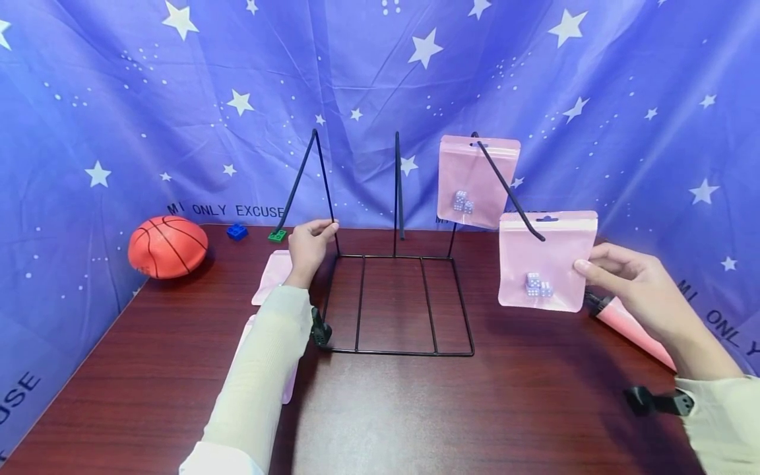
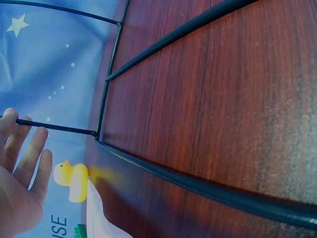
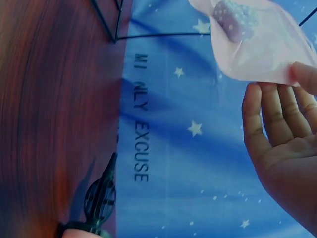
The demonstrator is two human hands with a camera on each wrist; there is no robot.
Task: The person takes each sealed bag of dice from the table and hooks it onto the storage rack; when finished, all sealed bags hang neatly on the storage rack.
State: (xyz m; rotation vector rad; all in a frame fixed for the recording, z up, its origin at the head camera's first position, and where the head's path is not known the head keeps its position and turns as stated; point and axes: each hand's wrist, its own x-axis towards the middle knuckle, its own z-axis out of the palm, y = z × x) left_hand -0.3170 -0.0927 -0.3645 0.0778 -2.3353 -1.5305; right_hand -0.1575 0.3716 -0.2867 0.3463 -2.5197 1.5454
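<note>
A black wire rack (image 1: 396,300) stands mid-table, its base rods (image 2: 198,183) crossing the wood. My left hand (image 1: 309,247) holds the rack's left upright rod (image 1: 328,198) near its foot, and the rod (image 2: 59,127) runs across my fingers (image 2: 27,148). A pink pouch with dice (image 1: 477,181) hangs high on the right hook arm (image 1: 505,188). A second pink pouch with dice (image 1: 546,260) hangs at that hook's tip. My right hand (image 1: 629,287) pinches its right edge, thumb on the pouch (image 3: 252,47) and fingers (image 3: 272,124) behind.
An orange basketball (image 1: 168,246), a blue brick (image 1: 237,231) and a green brick (image 1: 276,235) sit at the back left. More pink pouches (image 1: 272,274) lie flat by my left arm. A pink cone with a black tip (image 1: 629,326) lies at the right. A yellow duck (image 2: 72,179) is near the left hand.
</note>
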